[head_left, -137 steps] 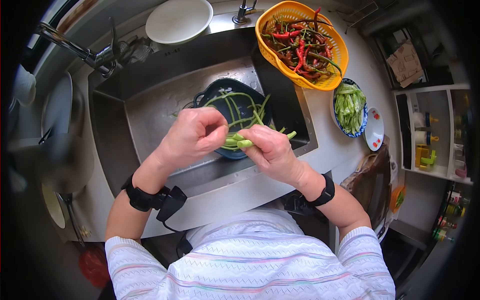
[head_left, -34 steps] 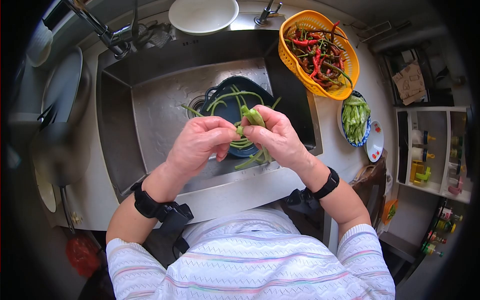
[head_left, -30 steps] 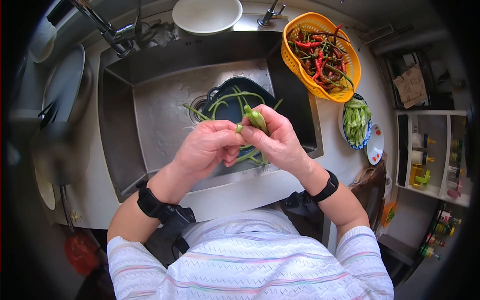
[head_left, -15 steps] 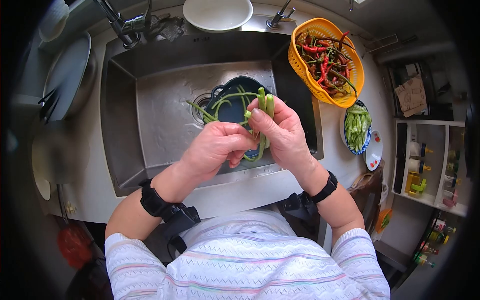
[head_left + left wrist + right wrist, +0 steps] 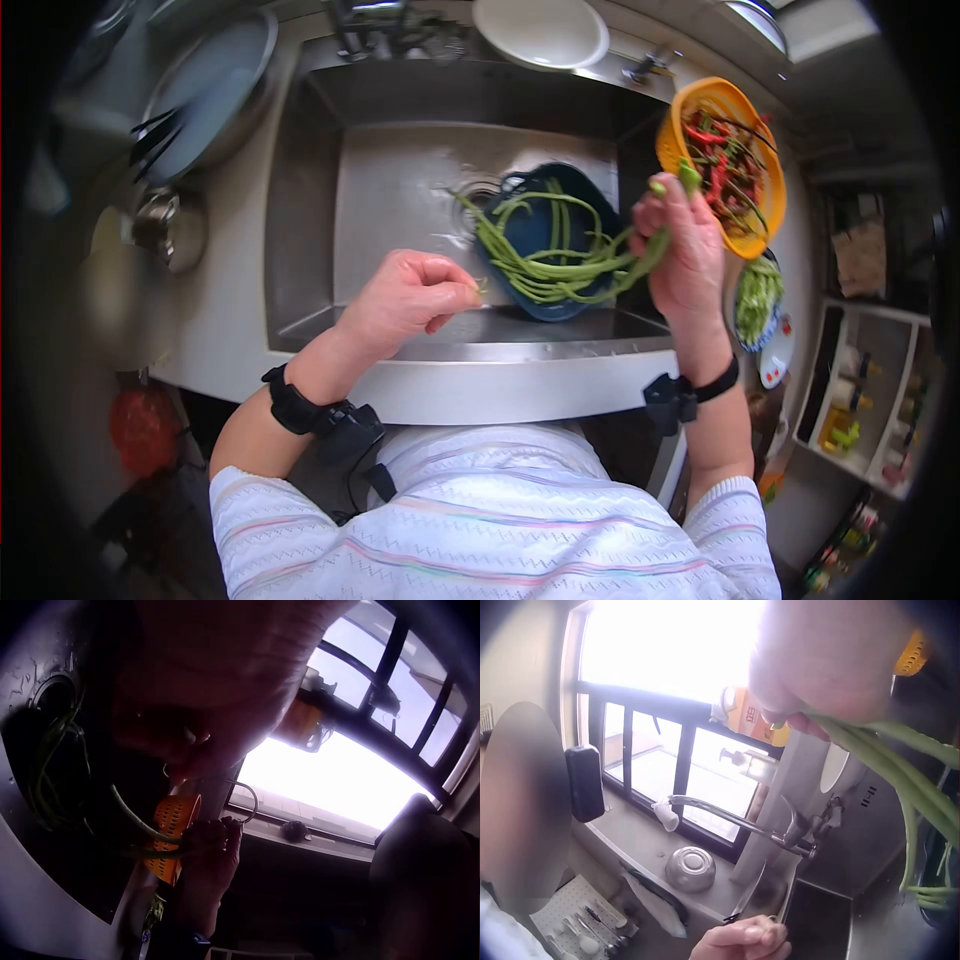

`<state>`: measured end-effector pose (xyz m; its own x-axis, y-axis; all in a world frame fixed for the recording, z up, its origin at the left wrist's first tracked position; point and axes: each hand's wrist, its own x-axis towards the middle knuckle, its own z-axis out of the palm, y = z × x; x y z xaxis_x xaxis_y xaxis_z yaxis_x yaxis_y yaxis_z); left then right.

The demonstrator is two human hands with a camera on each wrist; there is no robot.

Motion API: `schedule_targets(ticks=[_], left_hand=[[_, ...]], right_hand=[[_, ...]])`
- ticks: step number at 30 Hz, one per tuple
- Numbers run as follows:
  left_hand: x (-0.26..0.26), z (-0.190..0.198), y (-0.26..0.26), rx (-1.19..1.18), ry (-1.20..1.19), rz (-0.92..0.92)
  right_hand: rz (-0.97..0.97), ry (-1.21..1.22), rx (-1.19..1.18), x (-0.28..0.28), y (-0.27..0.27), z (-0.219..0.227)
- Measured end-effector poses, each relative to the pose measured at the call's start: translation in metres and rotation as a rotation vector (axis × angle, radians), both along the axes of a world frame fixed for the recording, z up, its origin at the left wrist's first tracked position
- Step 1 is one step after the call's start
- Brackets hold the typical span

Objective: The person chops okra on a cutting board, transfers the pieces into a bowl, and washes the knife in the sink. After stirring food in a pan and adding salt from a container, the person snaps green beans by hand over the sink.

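Observation:
In the head view the right hand (image 5: 685,255) grips a bundle of long green beans (image 5: 560,270) near their ends. Two stubby ends stick up by its fingertips, and the rest trails left over a dark blue basket (image 5: 525,225) in the sink. The left hand (image 5: 412,298), apart from it on the left, pinches a small green bean piece (image 5: 482,286) between thumb and finger. Beans hang from the right hand (image 5: 829,664) in the right wrist view, with the left hand (image 5: 744,941) low down. The left wrist view is dark.
The steel sink (image 5: 390,180) has a faucet and a white bowl (image 5: 540,30) behind it. At right stand a yellow basket (image 5: 770,190) of red peppers, a bowl of cut greens (image 5: 758,300) and a small dish (image 5: 776,352). Pans (image 5: 215,95) lie at left.
The hands, close together before, have separated: the right hand has moved right with the bean bundle, while the left holds a small piece. The head view has shifted, so the sink appears further right.

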<state>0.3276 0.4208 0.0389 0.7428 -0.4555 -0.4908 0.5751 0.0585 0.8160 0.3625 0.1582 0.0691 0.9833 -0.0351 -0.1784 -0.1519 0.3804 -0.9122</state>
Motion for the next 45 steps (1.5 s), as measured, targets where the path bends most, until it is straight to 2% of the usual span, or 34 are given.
schedule_targets(ticks=[2,3,6,8,11,13,16,17,18,19,21,22,24,27,29,31,35,37,40,41,43,44,45], left_hand=[[-0.012,0.007,0.038,0.164,-0.062,0.061],[-0.022,0.013,0.057,0.243,-0.141,0.137],[-0.061,0.018,0.127,0.349,-0.173,0.418],[-0.097,0.019,0.177,0.551,-0.212,0.734],[-0.164,0.04,0.25,0.76,-0.201,1.206],[-0.215,0.046,0.311,0.886,-0.199,1.436],[-0.288,0.053,0.394,1.228,-0.066,1.577],[-0.312,0.052,0.424,1.372,-0.009,1.565],[-0.334,0.05,0.455,1.659,0.177,1.515],[-0.364,0.039,0.495,1.99,0.223,1.319],[-0.37,0.037,0.524,2.112,0.506,1.06],[-0.374,0.029,0.541,2.111,0.496,1.058],[-0.377,0.006,0.561,2.315,0.389,0.731],[-0.379,0.001,0.577,2.29,0.464,0.735],[-0.378,0.003,0.568,2.267,0.529,0.762],[-0.373,0.004,0.558,2.251,0.501,0.89],[-0.382,0.004,0.561,2.161,0.47,0.991],[-0.38,0.009,0.554,2.132,0.482,1.131],[-0.382,0.01,0.557,2.174,0.54,1.225],[-0.383,0.007,0.562,2.177,0.54,1.22],[-0.395,-0.01,0.579,2.139,0.574,0.774],[-0.401,-0.02,0.586,2.132,0.581,0.769],[-0.401,-0.027,0.589,2.068,0.494,0.929]], right_hand=[[-0.011,0.02,-0.028,0.003,-0.003,-0.002],[0.04,0.026,-0.043,0.006,-0.008,-0.006],[0.185,0.008,-0.036,0.017,-0.026,-0.03],[0.23,0.009,-0.09,0.022,-0.025,-0.034],[0.279,0.008,-0.126,0.028,-0.021,-0.035],[0.296,0.036,-0.12,0.032,-0.014,-0.035],[0.288,0.062,-0.17,0.038,-0.006,-0.037],[0.27,0.078,-0.193,0.039,-0.005,-0.037],[0.257,0.076,-0.218,0.041,-0.006,-0.039],[0.263,0.109,-0.244,0.043,-0.007,-0.04],[0.23,0.135,-0.316,0.043,-0.005,-0.041],[0.215,0.139,-0.36,0.043,-0.005,-0.043],[0.211,0.148,-0.395,0.046,-0.005,-0.049],[0.214,0.182,-0.466,0.047,-0.002,-0.053],[0.175,0.196,-0.482,0.051,0.002,-0.055],[0.185,0.198,-0.473,0.051,0.007,-0.054],[0.195,0.161,-0.468,0.052,0.009,-0.052],[0.195,0.152,-0.464,0.052,0.005,-0.05],[0.217,0.156,-0.438,0.054,0.005,-0.046],[0.175,0.172,-0.488,0.053,0.009,-0.046],[0.134,0.192,-0.548,0.052,0.01,-0.049],[0.134,0.196,-0.55,0.054,0.008,-0.052],[0.134,0.196,-0.55,0.055,0.008,-0.052]])
